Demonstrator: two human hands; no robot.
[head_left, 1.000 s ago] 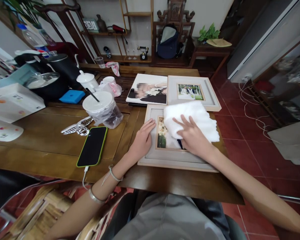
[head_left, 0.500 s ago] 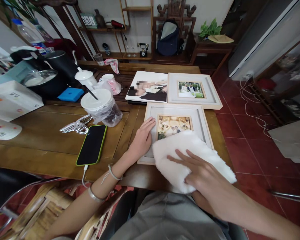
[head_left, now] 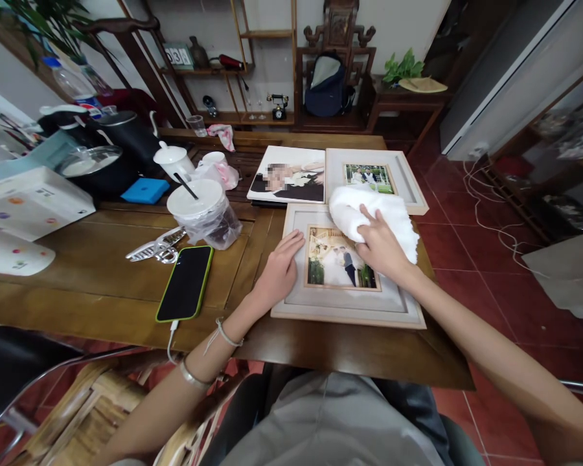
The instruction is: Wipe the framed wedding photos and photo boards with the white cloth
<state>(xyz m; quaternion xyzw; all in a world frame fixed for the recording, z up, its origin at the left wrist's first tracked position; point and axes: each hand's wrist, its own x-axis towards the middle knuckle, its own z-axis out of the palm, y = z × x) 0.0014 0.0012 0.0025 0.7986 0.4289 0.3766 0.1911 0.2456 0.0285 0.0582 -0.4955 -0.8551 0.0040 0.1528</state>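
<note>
Left hand (head_left: 276, 275) lies flat, not gripping, on the near frame (head_left: 342, 259) by the table (head_left: 350, 353) edge; right hand (head_left: 383, 246) sits on the white cloth (head_left: 352, 213), can't tell if pinched. Cloth seems to overlap the far frame (head_left: 369, 176), so pushing hard could shove it

The phone (head_left: 186, 283) lies on the table (head_left: 97, 291), left of the nearer picture frame (head_left: 333, 275).

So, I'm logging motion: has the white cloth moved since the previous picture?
Yes: the white cloth moved forward, to the far-right corner of the nearer photo frame.
</note>
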